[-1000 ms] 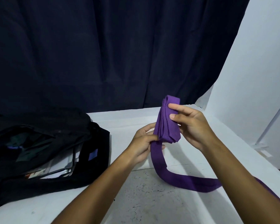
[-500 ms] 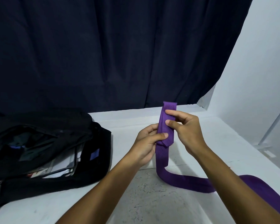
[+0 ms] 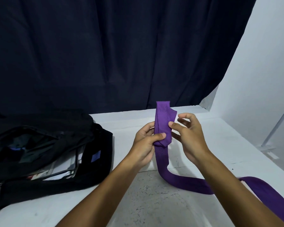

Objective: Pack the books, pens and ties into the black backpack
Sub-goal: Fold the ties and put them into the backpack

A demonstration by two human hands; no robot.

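Observation:
A purple tie (image 3: 162, 122) is partly folded into a short upright bundle above the white table. My left hand (image 3: 146, 141) grips the bundle's lower end, thumb across the front. My right hand (image 3: 187, 135) hovers just right of the bundle with loosely bent fingers; only its thumb tip touches the tie's edge. The tie's loose tail (image 3: 187, 184) runs down onto the table and off to the right under my right forearm. The black backpack (image 3: 95, 169) lies open at the left, with books (image 3: 61, 169) and dark cloth inside.
The white table (image 3: 154, 202) has a worn grey patch in front of me. A dark curtain (image 3: 121, 54) hangs behind it. A white wall (image 3: 261, 79) and the table's right edge lie at the right.
My right hand has let go of the bundle's top and drawn back to the right. The bundle stands more upright in my left hand, and the tail has slid a little along the table.

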